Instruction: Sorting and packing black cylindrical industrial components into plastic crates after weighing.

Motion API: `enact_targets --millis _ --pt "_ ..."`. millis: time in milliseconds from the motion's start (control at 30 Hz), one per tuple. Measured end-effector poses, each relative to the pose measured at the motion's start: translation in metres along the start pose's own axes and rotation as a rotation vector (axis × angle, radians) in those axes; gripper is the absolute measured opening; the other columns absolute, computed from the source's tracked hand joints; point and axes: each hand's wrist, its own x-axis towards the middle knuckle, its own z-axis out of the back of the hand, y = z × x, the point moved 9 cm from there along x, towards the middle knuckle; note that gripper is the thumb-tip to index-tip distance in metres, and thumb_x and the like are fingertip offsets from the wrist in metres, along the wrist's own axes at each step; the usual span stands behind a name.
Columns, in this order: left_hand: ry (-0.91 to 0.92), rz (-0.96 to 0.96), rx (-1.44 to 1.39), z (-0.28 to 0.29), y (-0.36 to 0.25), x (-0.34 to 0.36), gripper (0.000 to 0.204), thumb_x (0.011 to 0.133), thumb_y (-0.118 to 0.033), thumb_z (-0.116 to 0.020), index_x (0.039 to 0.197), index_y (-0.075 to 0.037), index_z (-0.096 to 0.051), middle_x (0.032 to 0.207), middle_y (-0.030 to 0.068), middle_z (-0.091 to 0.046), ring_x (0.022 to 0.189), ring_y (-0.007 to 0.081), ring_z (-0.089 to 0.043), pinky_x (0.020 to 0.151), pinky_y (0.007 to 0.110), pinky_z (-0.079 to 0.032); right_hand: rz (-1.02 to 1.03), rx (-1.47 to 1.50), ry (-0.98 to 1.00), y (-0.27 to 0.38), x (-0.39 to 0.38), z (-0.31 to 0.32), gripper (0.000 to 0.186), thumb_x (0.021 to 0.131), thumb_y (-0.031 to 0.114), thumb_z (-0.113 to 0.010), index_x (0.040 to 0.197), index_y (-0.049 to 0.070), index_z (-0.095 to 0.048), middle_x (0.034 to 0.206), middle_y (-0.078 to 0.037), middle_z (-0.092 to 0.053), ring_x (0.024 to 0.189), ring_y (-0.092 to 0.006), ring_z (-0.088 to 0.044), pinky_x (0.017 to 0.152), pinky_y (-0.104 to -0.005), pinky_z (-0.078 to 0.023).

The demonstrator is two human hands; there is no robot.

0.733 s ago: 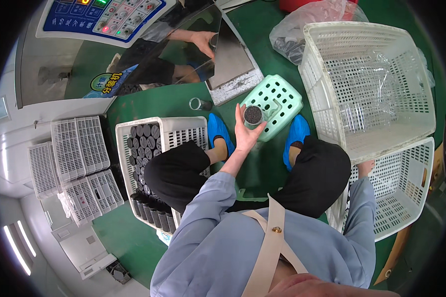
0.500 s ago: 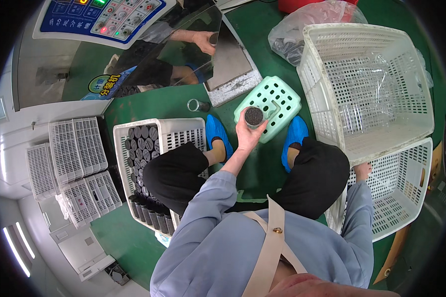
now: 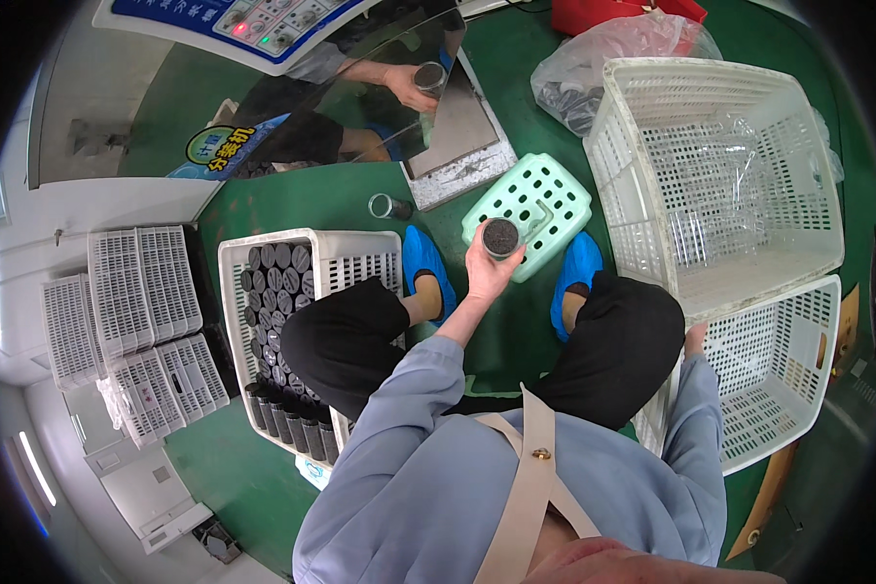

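My left hand (image 3: pixel 489 276) is wrapped round a clear jar (image 3: pixel 500 237) filled with dark granules, held upright over the mint-green plastic stool (image 3: pixel 562 200). Down at my right side, my right hand (image 3: pixel 696 338) reaches by the lower white basket (image 3: pixel 779 443); my knee and the basket's side hide its fingers. On the floor, left of the stool, another clear jar (image 3: pixel 389 206) lies apart from both hands. By my left knee a white crate (image 3: pixel 311 237) holds many filled jars with dark tops (image 3: pixel 280 282).
A large white basket (image 3: pixel 642 195) with clear plastic jars (image 3: pixel 720 209) stands at the right. Behind it are a clear bag (image 3: pixel 579 83) and a red bag (image 3: pixel 633 12). A metal machine (image 3: pixel 117 127) with a control panel fills the upper left. White crates (image 3: pixel 146 292) are stacked further left.
My right hand has drawn down and back, so less of it shows beside the lower basket. My left hand keeps the filled jar in nearly the same place. The view has shifted slightly.
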Motion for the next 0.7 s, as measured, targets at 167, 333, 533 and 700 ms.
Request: enact_targets --millis 167,333,533,700 --pt "0.026 -0.023 -0.177 -0.014 -0.036 -0.005 0.063 0.074 -0.016 -0.090 0.127 -0.003 -0.058 0.116 0.0150 -0.068 0.108 0.0285 -0.069 0.097 0.040 -0.055 0.096 -0.449 -0.165 -0.081 0.002 0.055 0.047 0.096 0.029 -0.068 0.132 -0.002 -0.063 0.131 -0.022 -0.067 0.118 -0.0340 -0.065 0.103 -0.0402 -0.049" --pt "-0.071 -0.147 0.027 0.050 -0.056 -0.035 0.062 0.071 -0.014 -0.088 0.124 -0.002 -0.058 0.117 0.0163 -0.064 0.107 0.0329 -0.067 0.095 0.042 -0.054 -0.039 0.596 -0.379 0.035 -0.086 0.139 0.054 0.101 0.026 -0.071 0.144 -0.002 -0.054 0.127 -0.011 -0.066 0.109 -0.0181 -0.064 0.093 -0.0314 -0.052" --pt "0.108 -0.071 -0.256 0.035 -0.083 -0.048 0.066 0.072 -0.014 -0.088 0.129 -0.001 -0.056 0.115 0.0159 -0.068 0.105 0.0306 -0.071 0.094 0.041 -0.056 0.219 1.031 -0.677 0.146 -0.245 0.371 0.060 0.102 0.012 -0.065 0.157 0.003 -0.043 0.150 -0.012 -0.054 0.129 -0.0198 -0.056 0.105 -0.0331 -0.048" --pt "0.108 -0.188 -0.289 0.049 -0.120 -0.063 0.062 0.075 -0.008 -0.085 0.129 -0.001 -0.056 0.110 0.0105 -0.072 0.101 0.0184 -0.072 0.092 0.035 -0.056 0.817 0.579 -0.355 0.406 -0.339 0.419 0.072 0.081 0.004 -0.074 0.150 0.000 -0.051 0.145 -0.015 -0.058 0.131 -0.0263 -0.059 0.110 -0.0373 -0.047"
